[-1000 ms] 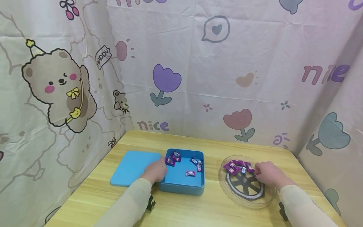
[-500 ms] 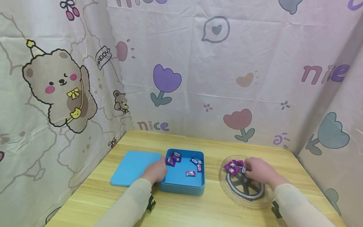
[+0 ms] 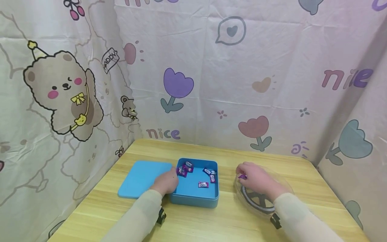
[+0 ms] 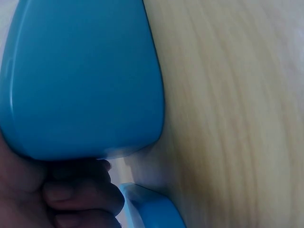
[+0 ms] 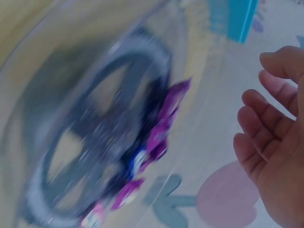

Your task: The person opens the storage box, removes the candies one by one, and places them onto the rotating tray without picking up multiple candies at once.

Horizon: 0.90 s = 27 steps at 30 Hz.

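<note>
My left hand grips the left side of the blue box; in the left wrist view its curled fingers lie against the box wall. Several purple-wrapped candies lie inside the box. Over the left part of the clear round dish is my right hand, with a purple wrapper showing under it. The right wrist view has this hand loosely bent with nothing visible in it, beside the purple candies in the dish.
A flat light-blue lid lies left of the box on the wooden table. Patterned curtains stand behind and at both sides of the table. A dark spoked shape shows in the dish.
My right hand has moved left across the dish, from its right side to its left edge, and now covers most of the candies there. My left hand and the box have stayed still.
</note>
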Motion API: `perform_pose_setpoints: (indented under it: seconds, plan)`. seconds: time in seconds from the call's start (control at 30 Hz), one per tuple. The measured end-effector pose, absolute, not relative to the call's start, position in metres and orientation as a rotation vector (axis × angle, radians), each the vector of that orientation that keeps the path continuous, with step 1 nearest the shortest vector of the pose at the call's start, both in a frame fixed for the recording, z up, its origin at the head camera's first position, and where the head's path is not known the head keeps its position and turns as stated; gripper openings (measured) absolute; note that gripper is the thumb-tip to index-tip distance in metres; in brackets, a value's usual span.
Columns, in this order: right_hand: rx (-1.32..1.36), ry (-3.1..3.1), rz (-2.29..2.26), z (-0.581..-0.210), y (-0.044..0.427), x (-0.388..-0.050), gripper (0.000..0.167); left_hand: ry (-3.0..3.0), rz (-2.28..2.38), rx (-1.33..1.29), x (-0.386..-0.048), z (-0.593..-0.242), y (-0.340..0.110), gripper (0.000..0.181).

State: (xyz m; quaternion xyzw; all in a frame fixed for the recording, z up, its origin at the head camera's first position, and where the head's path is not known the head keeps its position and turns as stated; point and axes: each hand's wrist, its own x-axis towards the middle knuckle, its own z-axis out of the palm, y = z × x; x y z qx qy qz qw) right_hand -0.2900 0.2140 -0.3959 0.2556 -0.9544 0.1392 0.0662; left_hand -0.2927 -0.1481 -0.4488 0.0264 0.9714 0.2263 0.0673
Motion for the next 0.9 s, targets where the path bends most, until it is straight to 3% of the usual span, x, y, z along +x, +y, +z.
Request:
perform_pose_setpoints:
  seconds: [0.23, 0.9]
  plan:
    - [0.754, -2.93, 0.397, -0.392, 0.176, -0.286, 0.024, 2.921, 0.694, 0.079, -0.292, -0.449, -0.148, 0.059]
    - [0.983, -2.889, 0.276, -0.415, 0.105, -0.299, 0.025, 2.91, 0.701, 0.074, -0.292, -0.448, -0.148, 0.059]
